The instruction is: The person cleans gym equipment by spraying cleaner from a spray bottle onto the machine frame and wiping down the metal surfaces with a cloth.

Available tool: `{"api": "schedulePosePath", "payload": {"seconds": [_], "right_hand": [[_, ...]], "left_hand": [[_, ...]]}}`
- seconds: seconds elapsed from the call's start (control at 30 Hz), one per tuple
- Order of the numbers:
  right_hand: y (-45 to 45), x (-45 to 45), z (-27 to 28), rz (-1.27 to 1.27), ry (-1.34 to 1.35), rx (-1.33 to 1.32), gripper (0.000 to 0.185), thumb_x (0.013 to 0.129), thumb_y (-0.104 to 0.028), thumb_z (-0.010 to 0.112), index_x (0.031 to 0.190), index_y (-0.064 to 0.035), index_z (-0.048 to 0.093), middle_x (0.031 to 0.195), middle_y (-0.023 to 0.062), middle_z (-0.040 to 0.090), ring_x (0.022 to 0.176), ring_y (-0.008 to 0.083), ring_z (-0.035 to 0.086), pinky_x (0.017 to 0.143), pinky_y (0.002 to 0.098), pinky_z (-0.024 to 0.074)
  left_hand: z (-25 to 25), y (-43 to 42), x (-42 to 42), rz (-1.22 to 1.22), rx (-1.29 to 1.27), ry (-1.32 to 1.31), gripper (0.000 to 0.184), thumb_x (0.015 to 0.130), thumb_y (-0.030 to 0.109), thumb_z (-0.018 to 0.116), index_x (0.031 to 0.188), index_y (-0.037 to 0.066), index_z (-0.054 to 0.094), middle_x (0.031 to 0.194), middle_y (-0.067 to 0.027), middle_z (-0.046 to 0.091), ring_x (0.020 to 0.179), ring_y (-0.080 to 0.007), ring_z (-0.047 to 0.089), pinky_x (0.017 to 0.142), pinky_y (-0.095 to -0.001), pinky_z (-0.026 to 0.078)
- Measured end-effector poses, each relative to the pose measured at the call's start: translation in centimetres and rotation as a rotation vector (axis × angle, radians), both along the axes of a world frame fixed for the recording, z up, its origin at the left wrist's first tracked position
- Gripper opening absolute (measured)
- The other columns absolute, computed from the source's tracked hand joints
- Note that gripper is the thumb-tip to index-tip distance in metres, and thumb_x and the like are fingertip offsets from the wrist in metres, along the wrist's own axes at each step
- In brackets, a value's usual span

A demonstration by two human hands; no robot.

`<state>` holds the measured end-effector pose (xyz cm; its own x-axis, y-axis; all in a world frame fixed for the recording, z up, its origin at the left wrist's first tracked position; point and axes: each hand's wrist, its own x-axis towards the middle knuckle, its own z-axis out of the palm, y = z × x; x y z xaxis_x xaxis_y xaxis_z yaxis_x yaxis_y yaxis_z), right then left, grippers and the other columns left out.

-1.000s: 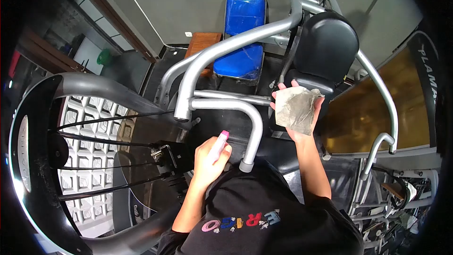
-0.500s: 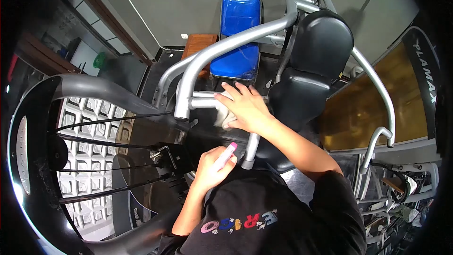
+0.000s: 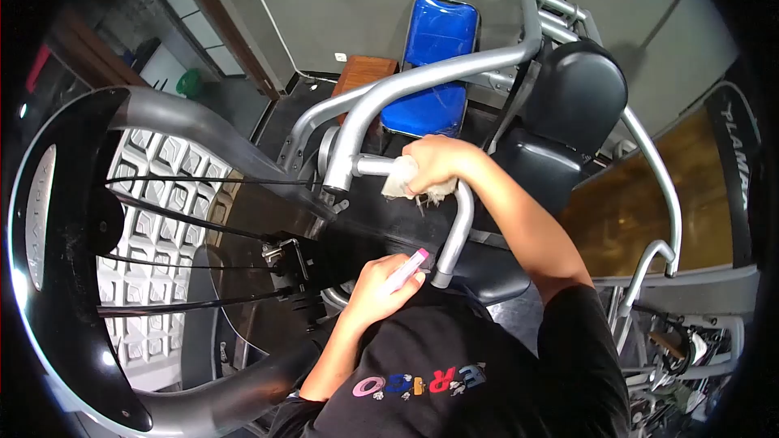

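Note:
My right hand (image 3: 438,164) is closed around a whitish cloth (image 3: 398,178), which wraps the silver handle (image 3: 372,165) of an exercise machine. Frayed cloth edges hang below the fingers. Lower down, in front of my black shirt, my left hand (image 3: 375,288) grips a slim pink-and-white tube (image 3: 402,273) with a bright pink end pointing up and to the right. From the handle's left end a curved silver arm (image 3: 389,91) rises toward the back. A bent silver tube (image 3: 456,235) runs down on the right, close to my right wrist.
A black padded seat and backrest (image 3: 580,89) stand to the right. Behind the machine are a blue padded chair (image 3: 438,32) and a wooden stool (image 3: 361,75). Dark cables (image 3: 195,219) stretch across the left, beside a large black frame (image 3: 65,259).
My right hand has gone from lying spread over the cloth to wrapping its fingers round it on the handle. My left hand still holds the tube. The whole view has shifted slightly.

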<state>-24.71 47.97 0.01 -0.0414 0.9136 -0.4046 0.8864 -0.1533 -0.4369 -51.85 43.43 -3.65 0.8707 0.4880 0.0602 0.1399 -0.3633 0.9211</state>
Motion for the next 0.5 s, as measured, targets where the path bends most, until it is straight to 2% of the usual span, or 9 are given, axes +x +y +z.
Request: {"api": "schedulePosePath", "payload": {"seconds": [0.03,0.07,0.1,0.17,0.23,0.27,0.37,0.43,0.5], "right_hand": [[0.7,1.3,-1.3,-0.001,0.236,-0.121,0.046,0.069,-0.033,0.079,0.101,-0.0020,0.068,0.092,0.0143,0.073,0.086,0.0291,0.071,0.079,0.0388,0.0570],[1.1,2.8,-4.5,-0.033,0.545,-0.168,0.040,0.074,-0.037,0.075,0.095,-0.0034,0.071,0.085,0.0079,0.072,0.069,0.0203,0.068,0.061,0.0337,0.0569],[0.6,3.0,-4.8,-0.050,0.549,-0.156,0.040,0.074,-0.037,0.075,0.095,-0.0034,0.071,0.085,0.0079,0.072,0.069,0.0203,0.068,0.061,0.0337,0.0569],[0.0,3.7,-5.1,-0.313,1.060,-0.475,0.038,0.082,-0.036,0.067,0.101,-0.0030,0.069,0.083,0.0074,0.070,0.064,0.0174,0.066,0.052,0.0311,0.0540],[-0.3,3.2,-4.0,-0.325,1.039,-0.454,0.038,0.086,-0.034,0.063,0.106,-0.0025,0.067,0.082,0.0075,0.069,0.062,0.0151,0.065,0.049,0.0294,0.0530],[-0.3,3.0,-3.5,-0.276,0.901,-0.421,0.038,0.085,-0.034,0.065,0.106,-0.0023,0.067,0.082,0.0073,0.069,0.063,0.0153,0.065,0.050,0.0298,0.0535],[0.5,1.3,-2.5,-0.129,0.550,-0.342,0.039,0.080,-0.032,0.072,0.106,-0.0042,0.068,0.084,0.0107,0.071,0.068,0.0196,0.070,0.054,0.0330,0.0564],[-0.7,-1.5,-2.4,0.027,-0.340,0.265,0.043,0.073,-0.027,0.079,0.108,-0.0063,0.067,0.089,0.0148,0.072,0.075,0.0241,0.073,0.056,0.0359,0.0580],[-2.7,-4.0,-2.6,-0.094,-0.477,0.468,0.041,0.068,-0.016,0.077,0.104,-0.0057,0.060,0.091,0.0140,0.071,0.080,0.0334,0.072,0.069,0.0445,0.0590]], "left_hand": [[0.0,-0.1,0.3,-0.017,-0.022,0.002,0.018,0.084,0.019,0.070,0.083,0.001,0.066,0.072,-0.0103,0.061,0.064,-0.0258,0.062,0.061,-0.0362,0.047],[0.0,-0.2,0.6,-0.035,-0.014,0.004,0.018,0.084,0.019,0.070,0.083,0.001,0.066,0.072,-0.0103,0.061,0.064,-0.0258,0.062,0.061,-0.0362,0.047],[0.0,-0.5,0.9,-0.068,-0.019,-0.024,0.018,0.084,0.019,0.071,0.084,0.002,0.066,0.072,-0.0101,0.061,0.063,-0.0250,0.061,0.061,-0.0358,0.047],[0.2,-0.9,1.4,-0.114,-0.015,-0.053,0.018,0.084,0.018,0.071,0.084,0.002,0.066,0.072,-0.0100,0.061,0.063,-0.0242,0.061,0.060,-0.0354,0.047],[0.6,-1.4,1.4,-0.149,-0.061,-0.020,0.017,0.084,0.017,0.071,0.085,0.002,0.066,0.072,-0.0098,0.061,0.062,-0.0239,0.061,0.060,-0.0349,0.047],[0.8,-1.4,1.3,-0.187,-0.020,0.012,0.022,0.086,0.023,0.070,0.086,0.001,0.065,0.073,-0.0139,0.062,0.064,-0.0323,0.062,0.062,-0.0385,0.049],[0.6,-1.3,0.8,-0.188,0.024,-0.018,0.022,0.086,0.022,0.069,0.085,0.001,0.064,0.074,-0.0142,0.062,0.065,-0.0329,0.062,0.063,-0.0388,0.049],[0.7,-1.1,0.5,-0.163,0.033,-0.009,0.021,0.085,0.022,0.069,0.085,0.001,0.065,0.074,-0.0144,0.062,0.066,-0.0333,0.063,0.063,-0.0390,0.050],[1.0,-0.8,0.3,-0.149,0.038,0.001,0.021,0.085,0.022,0.069,0.085,0.001,0.065,0.075,-0.0145,0.063,0.067,-0.0336,0.063,0.064,-0.0392,0.050]]}}
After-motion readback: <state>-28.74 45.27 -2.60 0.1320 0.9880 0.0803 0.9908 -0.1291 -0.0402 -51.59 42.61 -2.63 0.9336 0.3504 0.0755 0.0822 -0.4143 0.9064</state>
